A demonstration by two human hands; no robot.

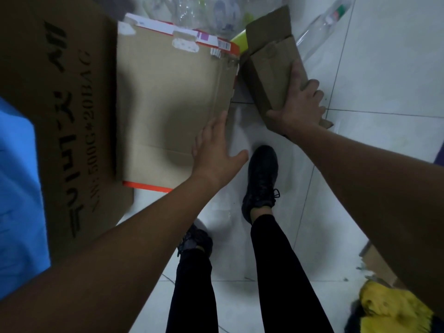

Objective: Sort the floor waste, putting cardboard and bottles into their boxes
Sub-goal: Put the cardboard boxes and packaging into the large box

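The left hand [216,150] reaches out over the near right corner of a flattened cardboard sheet [168,97], fingers straight and spread, so its grip is open; the fingertips lie at the sheet's right edge, though I cannot tell whether they press on it. The sheet has orange borders along its near and far edges and leans against a large brown cardboard box [60,92] at the left, which carries dark printed lettering on its side. The right hand [300,109] has its grip closed round the near end of a folded brown cardboard piece [271,68], thumb on the left face and fingers curled over the right edge, holding it tilted above the white tiled floor [384,68] just right of the sheet. Behind it, at the far side, a yellow-green object [240,40] peeks out between the two cardboards, and a blurred heap of clear plastic bottles [204,13] lies beyond. A single clear bottle [322,27] lies on the tiles at the far right. Below the hands stand two black shoes [262,179], the right foot farther forward. A yellow-and-black cloth-like bundle [389,306] sits at the near right.
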